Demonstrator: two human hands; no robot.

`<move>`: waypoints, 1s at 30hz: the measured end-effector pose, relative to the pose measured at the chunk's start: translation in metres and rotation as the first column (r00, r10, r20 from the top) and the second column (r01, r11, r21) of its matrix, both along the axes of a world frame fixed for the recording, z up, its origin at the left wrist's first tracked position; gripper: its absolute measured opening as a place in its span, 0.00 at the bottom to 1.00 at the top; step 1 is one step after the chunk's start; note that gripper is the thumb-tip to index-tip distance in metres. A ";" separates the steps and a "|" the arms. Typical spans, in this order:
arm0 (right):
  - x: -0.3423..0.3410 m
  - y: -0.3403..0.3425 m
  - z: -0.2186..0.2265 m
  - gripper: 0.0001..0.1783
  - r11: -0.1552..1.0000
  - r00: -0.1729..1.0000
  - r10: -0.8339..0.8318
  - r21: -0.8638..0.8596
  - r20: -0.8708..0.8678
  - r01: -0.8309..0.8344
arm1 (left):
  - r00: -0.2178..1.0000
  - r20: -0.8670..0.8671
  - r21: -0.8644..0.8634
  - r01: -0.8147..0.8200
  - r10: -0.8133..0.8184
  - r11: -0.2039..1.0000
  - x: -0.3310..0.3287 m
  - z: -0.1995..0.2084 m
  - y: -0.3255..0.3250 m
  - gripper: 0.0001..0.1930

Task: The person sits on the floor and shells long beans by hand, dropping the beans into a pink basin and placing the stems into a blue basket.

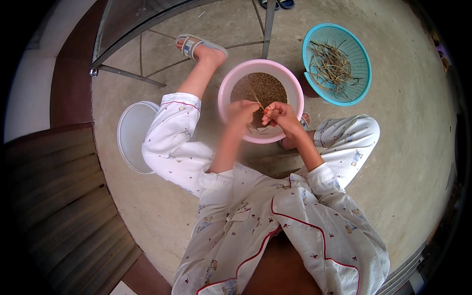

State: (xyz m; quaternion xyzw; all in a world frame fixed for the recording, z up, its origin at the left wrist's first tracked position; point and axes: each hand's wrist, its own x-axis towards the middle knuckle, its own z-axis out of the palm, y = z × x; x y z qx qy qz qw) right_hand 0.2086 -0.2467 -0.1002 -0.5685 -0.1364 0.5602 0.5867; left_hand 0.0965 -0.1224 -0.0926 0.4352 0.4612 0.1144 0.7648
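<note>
Both of my hands are close together above a pink-rimmed basin [227, 83] with small brown seeds [273, 87] inside. My right hand [281, 118] is closed, thumb and fingertips pinched at the lower end of a thin, straw-coloured dry stalk [255, 95]. Beside it, my left hand [241, 114] is smeared by motion, its fingertips near the same stalk; their grip cannot be made out. A few pale bits of stalk [259, 130] lie along the basin's near inner side.
To the right of the basin, a teal colander [361, 64] holds a tangle of dry stalks or pods [330, 66]. A white tub [130, 137] stands by my left leg. The metal-legged frame [268, 29] rises beyond the basin. A slatted surface [64, 196] lies at lower left.
</note>
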 end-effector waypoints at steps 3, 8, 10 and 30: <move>-0.001 0.001 -0.002 0.05 0.998 0.997 -0.058 0.013 -0.044 0.059 | 0.998 -0.013 -0.010 0.067 -0.067 0.998 0.001 0.001 -0.002 0.04; -0.003 0.003 0.000 0.05 0.998 0.996 -0.066 -0.009 -0.057 0.066 | 0.994 0.023 0.006 0.109 -0.109 0.994 0.000 0.008 -0.002 0.03; -0.003 0.002 0.002 0.04 0.998 0.996 -0.060 0.001 -0.063 0.061 | 0.996 -0.003 0.045 0.093 -0.093 0.995 0.001 0.007 -0.003 0.03; -0.005 0.002 -0.003 0.04 0.998 0.997 -0.065 0.020 -0.048 0.066 | 0.992 0.004 0.084 0.126 -0.127 0.988 0.002 0.018 -0.004 0.03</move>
